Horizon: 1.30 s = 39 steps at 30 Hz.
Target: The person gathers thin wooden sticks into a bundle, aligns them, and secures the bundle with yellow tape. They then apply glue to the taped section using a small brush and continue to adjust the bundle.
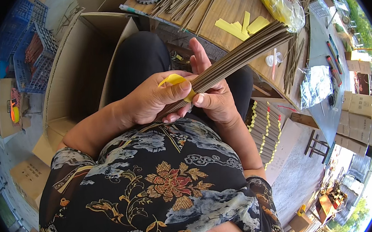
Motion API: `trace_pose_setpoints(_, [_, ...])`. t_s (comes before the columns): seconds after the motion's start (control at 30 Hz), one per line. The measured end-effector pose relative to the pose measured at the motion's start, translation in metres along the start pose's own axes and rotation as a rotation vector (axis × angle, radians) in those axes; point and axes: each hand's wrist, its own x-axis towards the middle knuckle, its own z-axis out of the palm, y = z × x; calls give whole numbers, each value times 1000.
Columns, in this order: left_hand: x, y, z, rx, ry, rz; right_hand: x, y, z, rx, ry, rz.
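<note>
A bundle of thin brown incense sticks (243, 57) lies slantwise across my lap, its far end pointing up and right toward the table. A yellow paper strip (173, 79) wraps round the lower part of the bundle, with one end standing loose. My left hand (151, 99) grips the bundle from the left, thumb on the strip. On the other side, my right hand (218, 102) holds the bundle with its thumb at the strip's edge. Some of the right fingers stretch upward behind the sticks, partly hidden.
Loose sticks (187, 3), yellow strips (233, 27) and a clear plastic bag (283, 2) lie on the wooden table (212, 16) ahead. An open cardboard box (73, 68) stands at my left. Banded bundles (264, 129) lie low at right; blue crates (35, 63) stand far left.
</note>
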Motion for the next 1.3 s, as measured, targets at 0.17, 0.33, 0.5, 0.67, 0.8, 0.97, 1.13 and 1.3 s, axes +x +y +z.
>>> trace_pose_setpoints(0.17, [1,2,3,-63,26,-45,3,-4,-7,-101,-50,-24])
trace_pose_setpoints(0.33, [0,-2,-2,-48,149,-26,-6,-7,-2,-165,111,108])
trace_pose_setpoints(0.5, [3,-5,-1,58,232,-10,-6,-27,13,-234,248,275])
trace_pose_setpoints(0.67, [2,-6,4,270,287,9,-5,-32,24,-108,265,236])
trace_pose_setpoints(0.8, [-1,-4,8,365,258,102,-4,-29,29,-140,302,207])
trace_pose_setpoints(0.97, [-3,-10,10,480,259,247,-4,-31,36,-83,306,154])
trace_pose_setpoints(1.13, [-6,-12,10,668,290,352,-2,-30,38,-54,281,146])
trace_pose_setpoints(1.3, [-7,-15,10,835,309,470,-3,-35,40,-131,298,107])
